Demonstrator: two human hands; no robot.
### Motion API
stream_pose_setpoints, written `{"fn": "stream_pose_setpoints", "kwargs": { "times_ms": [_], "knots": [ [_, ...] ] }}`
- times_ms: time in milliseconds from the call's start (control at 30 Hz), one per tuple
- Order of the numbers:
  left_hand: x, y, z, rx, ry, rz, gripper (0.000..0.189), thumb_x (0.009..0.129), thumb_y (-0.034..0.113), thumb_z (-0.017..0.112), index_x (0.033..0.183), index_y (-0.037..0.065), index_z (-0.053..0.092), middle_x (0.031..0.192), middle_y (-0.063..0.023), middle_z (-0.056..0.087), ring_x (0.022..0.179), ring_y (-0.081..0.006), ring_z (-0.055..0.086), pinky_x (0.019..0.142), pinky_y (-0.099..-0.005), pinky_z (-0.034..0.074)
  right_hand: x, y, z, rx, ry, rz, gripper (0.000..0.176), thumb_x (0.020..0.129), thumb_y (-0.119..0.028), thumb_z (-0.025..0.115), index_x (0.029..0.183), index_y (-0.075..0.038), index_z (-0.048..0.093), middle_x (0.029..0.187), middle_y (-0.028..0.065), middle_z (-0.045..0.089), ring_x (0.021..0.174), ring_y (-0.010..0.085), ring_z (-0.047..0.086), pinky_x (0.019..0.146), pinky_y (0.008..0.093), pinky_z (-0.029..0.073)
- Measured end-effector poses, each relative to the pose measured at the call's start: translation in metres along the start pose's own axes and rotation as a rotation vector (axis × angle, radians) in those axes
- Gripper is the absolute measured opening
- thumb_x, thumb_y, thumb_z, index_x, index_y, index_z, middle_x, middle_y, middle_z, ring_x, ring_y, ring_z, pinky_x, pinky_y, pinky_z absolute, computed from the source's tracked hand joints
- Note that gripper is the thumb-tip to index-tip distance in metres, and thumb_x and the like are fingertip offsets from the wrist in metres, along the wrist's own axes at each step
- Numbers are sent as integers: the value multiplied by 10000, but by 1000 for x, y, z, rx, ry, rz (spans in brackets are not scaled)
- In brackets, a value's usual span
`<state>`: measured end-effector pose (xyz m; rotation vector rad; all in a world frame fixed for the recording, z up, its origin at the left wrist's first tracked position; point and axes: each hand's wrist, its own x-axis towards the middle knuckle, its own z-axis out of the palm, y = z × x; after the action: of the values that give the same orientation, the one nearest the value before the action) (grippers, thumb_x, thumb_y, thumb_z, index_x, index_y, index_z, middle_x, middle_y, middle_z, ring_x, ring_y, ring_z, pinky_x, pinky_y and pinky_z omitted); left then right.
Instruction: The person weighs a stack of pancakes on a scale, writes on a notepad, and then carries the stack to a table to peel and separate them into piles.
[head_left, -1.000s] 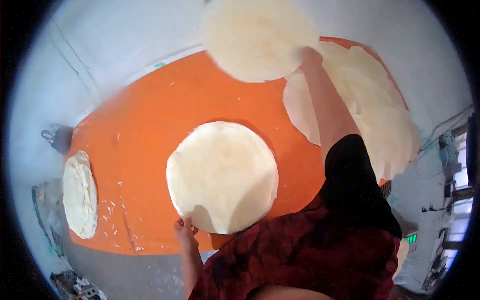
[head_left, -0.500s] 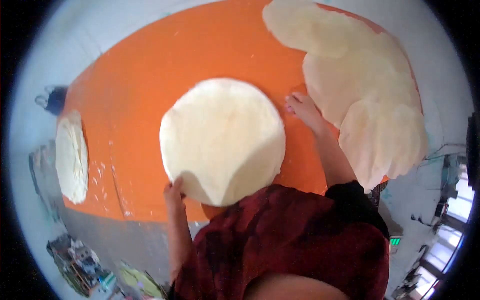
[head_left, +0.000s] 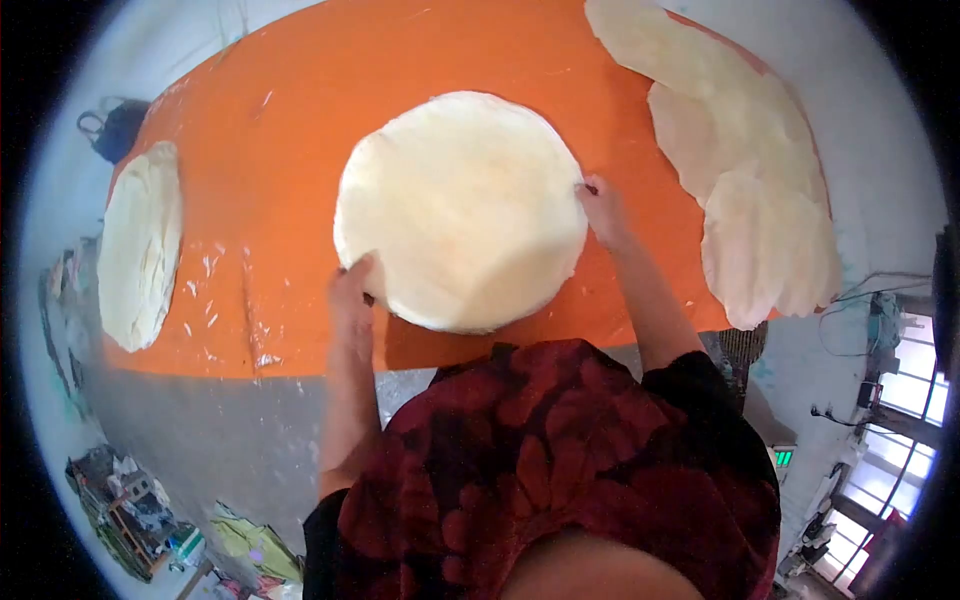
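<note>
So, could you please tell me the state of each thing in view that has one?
Orange tabletop: scattered with white bits toward the left
Large round cream dough stack: lying flat, partly shadowed
Thin cream dough sheets: spread out, overlapping
Wrinkled cream dough pile: lying at the left end
Left hand: at the stack's left edge, grip unclear
Right hand: at its right edge, fingers bent, grip unclear
Small rectangular display: lit green

My central dough round (head_left: 460,210) is pale cream; the tabletop (head_left: 270,170) is orange, flecked white; my shirt (head_left: 540,470) is dark red, patterned with black.
</note>
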<state>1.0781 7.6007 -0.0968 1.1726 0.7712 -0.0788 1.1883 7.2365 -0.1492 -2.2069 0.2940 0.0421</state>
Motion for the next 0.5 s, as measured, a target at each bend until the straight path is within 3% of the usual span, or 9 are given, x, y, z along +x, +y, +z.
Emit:
{"fn": "stream_pose_setpoints", "kwargs": {
  "times_ms": [100, 133, 233, 300, 367, 467, 500],
  "knots": [
    [20, 10, -57, -203, -114, -176, 373, 768, 161, 571, 1090, 3, 466, 1021, -117, 551, 878, -218, 555, 737, -338, 466, -15, -57, 35, -281, -99, -31, 277, 782, -211, 508, 951, 7, 540, 843, 126, 590, 760, 226, 562, 684, 330, 431],
    [18, 13, -68, -279, -156, -173, 435, 776, 205, 581, 1143, 27, 431, 1074, -128, 528, 956, -233, 526, 800, -382, 449, -23, -76, 48, -412, -117, -99, 334, 759, -248, 533, 1000, -18, 512, 962, 151, 559, 869, 298, 534, 760, 391, 409],
    [-3, 21, -77, -363, -204, -194, 510, 793, 300, 561, 1193, 35, 390, 1188, -131, 457, 1082, -268, 447, 904, -432, 372, -79, -146, 78, -633, 196, -722, 484, 715, -295, 586, 1103, -40, 450, 1096, 162, 491, 1001, 321, 469, 851, 410, 365],
    [-4, 12, -85, -444, -279, -180, 548, 784, 347, 567, 1208, 55, 378, 1195, -121, 440, 1103, -266, 415, 919, -443, 344, -122, -169, 108, -321, -376, -607, 614, 675, -335, 619, 1171, -50, 397, 1175, 176, 425, 1084, 320, 408, 905, 400, 327],
    [-7, 9, -83, -485, -293, -152, 558, 776, 354, 575, 1207, 56, 381, 1188, -114, 439, 1102, -265, 407, 916, -437, 341, -156, -182, 129, -200, -677, -645, 666, 657, -338, 630, 1201, -48, 377, 1174, 198, 421, 1093, 329, 400, 922, 392, 315],
    [-11, 10, -90, -377, -386, -121, 575, 756, 341, 598, 1202, 52, 379, 1174, -106, 437, 1101, -250, 398, 896, -422, 348, -170, -177, 145, -287, -633, -690, 668, 656, -323, 609, 1201, -25, 363, 1120, 191, 475, 1038, 324, 454, 846, 414, 374],
    [-15, 13, -89, -335, -409, -105, 576, 754, 337, 599, 1201, 50, 378, 1174, -106, 437, 1100, -247, 399, 893, -420, 350, -170, -183, 142, -247, -702, -627, 650, 663, -309, 600, 1195, -19, 367, 1079, 194, 497, 997, 322, 480, 823, 405, 389]
  ]
}}
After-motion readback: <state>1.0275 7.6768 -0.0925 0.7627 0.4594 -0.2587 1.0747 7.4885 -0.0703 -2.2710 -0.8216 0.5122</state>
